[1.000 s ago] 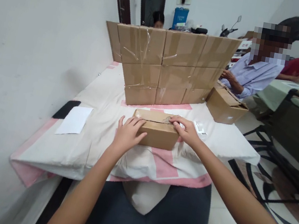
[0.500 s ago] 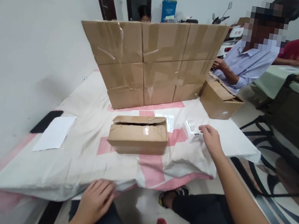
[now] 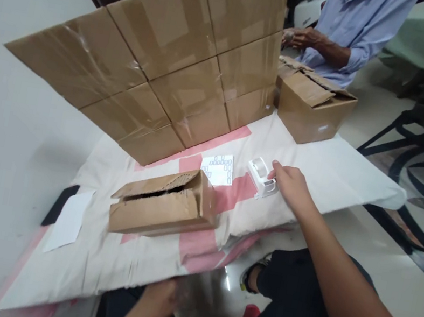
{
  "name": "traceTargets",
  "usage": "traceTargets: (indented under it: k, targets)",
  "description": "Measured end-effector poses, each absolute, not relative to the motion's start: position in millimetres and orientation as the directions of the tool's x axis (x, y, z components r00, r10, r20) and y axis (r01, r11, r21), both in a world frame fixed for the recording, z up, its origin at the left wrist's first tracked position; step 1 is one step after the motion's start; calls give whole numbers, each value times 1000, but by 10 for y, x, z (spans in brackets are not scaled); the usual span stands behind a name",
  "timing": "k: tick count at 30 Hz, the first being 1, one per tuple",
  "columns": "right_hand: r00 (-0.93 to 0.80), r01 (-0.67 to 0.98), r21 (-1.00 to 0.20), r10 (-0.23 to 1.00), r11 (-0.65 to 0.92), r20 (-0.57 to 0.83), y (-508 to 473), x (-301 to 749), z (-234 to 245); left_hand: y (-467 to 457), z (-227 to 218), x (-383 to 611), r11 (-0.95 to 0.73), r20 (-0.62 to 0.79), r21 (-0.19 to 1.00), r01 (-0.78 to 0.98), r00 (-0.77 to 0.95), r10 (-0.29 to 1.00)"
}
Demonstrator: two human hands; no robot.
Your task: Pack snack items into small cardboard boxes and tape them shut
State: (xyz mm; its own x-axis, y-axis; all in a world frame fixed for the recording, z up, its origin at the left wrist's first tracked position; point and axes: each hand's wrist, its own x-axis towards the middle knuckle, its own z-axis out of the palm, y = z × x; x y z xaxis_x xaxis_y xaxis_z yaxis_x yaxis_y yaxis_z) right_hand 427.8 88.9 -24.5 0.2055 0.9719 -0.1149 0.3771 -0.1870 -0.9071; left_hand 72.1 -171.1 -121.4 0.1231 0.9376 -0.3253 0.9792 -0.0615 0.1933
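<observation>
A small white device [image 3: 262,178] with a rounded top and a little dark panel sits on the cloth-covered table [image 3: 160,267]. My right hand [image 3: 291,186] is at its right side, thumb and forefinger apart; the fingertips seem to touch it, with no grip visible. My left hand [image 3: 160,297] is low at the table's front edge, over my lap, and smeared by motion. To the left of the device lies a white card [image 3: 218,169] printed with small outlined boxes. A cardboard box [image 3: 161,215] with loosely closed flaps stands in front of the card, partly covering it.
A tall cardboard panel [image 3: 172,58] stands across the table's back. Another cardboard box [image 3: 310,110] is at the back right, near a person in a light blue shirt [image 3: 348,35]. White paper [image 3: 69,221] and a black flat item [image 3: 60,203] lie left, near the wall.
My view has tilted down and turned. My right hand has come closer to the white device. My left hand has shifted right along the table edge and is now blurred.
</observation>
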Motion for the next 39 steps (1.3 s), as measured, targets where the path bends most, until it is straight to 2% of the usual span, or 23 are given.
traceTargets:
  k: [1, 2, 3, 4, 5, 6, 8, 10, 12, 13, 16, 22, 25, 27, 30, 33, 36, 39]
  targets:
    - [199, 367, -908, 971, -201, -134, 882, 4286, -225, -1696, -1153, 968, -143, -313, 249, 958, 220, 924]
    - [194, 358, -909, 969, -215, -153, 874, 4292, -212, -1649, -1063, 1223, -236, -230, 305, 923, 312, 922]
    - [191, 349, -909, 967, -229, -170, 870, 4296, -204, -1554, -949, 1479, -449, 15, 382, 808, 480, 877]
    - [188, 341, -909, 965, -240, -184, 870, 4297, -202, -1402, -818, 1732, -656, 264, 385, 649, 603, 752]
    - [186, 333, -910, 963, -248, -194, 875, 4296, -206, -1191, -683, 1977, -775, 462, 336, 536, 623, 631]
    - [184, 327, -911, 963, -251, -199, 884, 4294, -214, -927, -558, 2206, -826, 623, 286, 486, 561, 546]
    - [169, 313, -917, 965, -246, -202, 909, 4290, -237, -305, -386, 2594, -768, 732, 323, 553, 368, 573]
    - [145, 299, -924, 969, -237, -202, 935, 4294, -262, 311, -352, 2848, -626, 673, 483, 612, 198, 713]
    - [125, 288, -929, 971, -233, -205, 952, 4308, -282, 787, -431, 2954, -456, 548, 714, 532, -17, 836]
    - [118, 281, -931, 971, -235, -209, 956, 4319, -291, 952, -493, 2961, -388, 475, 790, 474, -73, 877]
    - [93, 256, -934, 968, -249, -232, 951, 4359, -306, 1179, -657, 2893, -291, 330, 884, 367, -46, 943]
    - [45, 218, -943, 968, -250, -246, 949, 4396, -311, 1160, -699, 2813, -250, 252, 916, 313, 34, 967]
    - [12, 146, -961, 972, -234, -235, 958, 4375, -330, 1136, -697, 2801, -235, 228, 918, 319, 60, 972]
    - [19, 89, -966, 970, -245, -244, 961, 4359, -345, 1110, -695, 2794, -298, 268, 887, 352, 133, 954]
    - [37, 38, -964, 965, -261, -260, 954, 4340, -359, 1064, -683, 2802, -466, 364, 769, 439, 298, 882]
    - [13, 55, -981, 982, -188, -188, 935, 4317, -377, 1040, -679, 2831, -528, 408, 675, 515, 337, 849]
    - [21, 151, -987, 999, -47, -44, 905, 4282, -403, 1037, -692, 2857, -523, 422, 660, 539, 309, 852]
    - [64, 223, -975, 998, -7, 8, 865, 4253, -400, 1033, -702, 2866, -507, 418, 662, 552, 290, 861]
